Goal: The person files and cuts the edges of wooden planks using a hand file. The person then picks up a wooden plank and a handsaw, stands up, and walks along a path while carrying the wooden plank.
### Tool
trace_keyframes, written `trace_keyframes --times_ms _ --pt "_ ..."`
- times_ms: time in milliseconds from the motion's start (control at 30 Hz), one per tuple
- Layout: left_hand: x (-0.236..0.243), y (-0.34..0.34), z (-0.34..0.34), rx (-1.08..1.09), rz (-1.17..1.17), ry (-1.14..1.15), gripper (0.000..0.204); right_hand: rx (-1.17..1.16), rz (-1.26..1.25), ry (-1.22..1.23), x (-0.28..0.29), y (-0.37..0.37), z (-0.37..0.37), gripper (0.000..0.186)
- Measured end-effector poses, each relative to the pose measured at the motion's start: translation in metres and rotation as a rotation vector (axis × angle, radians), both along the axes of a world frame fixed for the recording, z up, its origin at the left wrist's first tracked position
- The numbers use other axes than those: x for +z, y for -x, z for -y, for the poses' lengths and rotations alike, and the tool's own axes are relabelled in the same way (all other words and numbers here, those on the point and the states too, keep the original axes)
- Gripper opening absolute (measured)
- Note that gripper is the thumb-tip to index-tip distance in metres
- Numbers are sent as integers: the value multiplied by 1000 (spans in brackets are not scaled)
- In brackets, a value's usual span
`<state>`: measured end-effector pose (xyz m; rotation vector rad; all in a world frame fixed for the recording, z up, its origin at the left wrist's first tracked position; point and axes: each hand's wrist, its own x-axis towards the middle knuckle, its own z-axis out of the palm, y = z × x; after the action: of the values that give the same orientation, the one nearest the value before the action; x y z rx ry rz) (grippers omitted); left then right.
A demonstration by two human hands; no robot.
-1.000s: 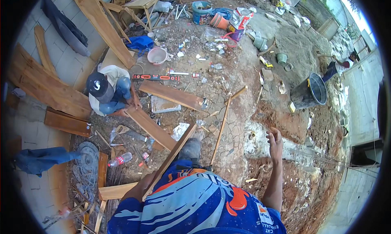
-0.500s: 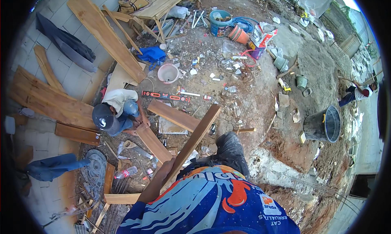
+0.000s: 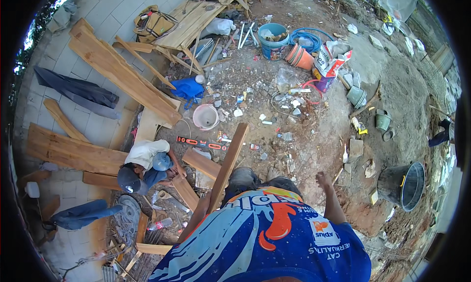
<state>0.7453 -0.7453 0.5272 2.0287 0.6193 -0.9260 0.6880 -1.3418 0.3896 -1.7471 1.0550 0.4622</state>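
Note:
My left hand [image 3: 202,206] grips a long wooden plank [image 3: 229,161], which stands out in front of me and leans to the right at its far end. Out to my right side, my right hand [image 3: 323,179] hangs empty, its small fingers looking loosely spread. Left of the plank, a co-worker in a dark cap and light shirt [image 3: 149,151] crouches with both hands at the end of a shorter board [image 3: 185,191]. Another board [image 3: 201,162] lies just beyond, partly hidden behind my plank. A red spirit level [image 3: 201,143] rests on the ground past it.
Long planks [image 3: 73,147] lie at the left on pale paving. A whitish bucket [image 3: 205,117], a blue bucket [image 3: 273,40] and a wooden bench [image 3: 196,17] stand farther off. At the right is a large black tub [image 3: 401,186]. Rubble and scraps litter the ground.
My right hand has come into view at the right. The held plank now points more steeply away from me, its far end shifted left. A distant person has moved toward the right rim.

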Motion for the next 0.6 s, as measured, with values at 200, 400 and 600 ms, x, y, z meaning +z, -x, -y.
trace_keyframes --times_ms 200,400,600 --pt "-28 -74 44 54 169 83 51 480 249 285 -16 -242 71 43" --pt "-21 -187 102 59 206 -41 63 667 234 -225 130 -482 -16 48" --pt "-95 -355 97 438 132 276 63 904 471 -125 102 -680 -21 45"
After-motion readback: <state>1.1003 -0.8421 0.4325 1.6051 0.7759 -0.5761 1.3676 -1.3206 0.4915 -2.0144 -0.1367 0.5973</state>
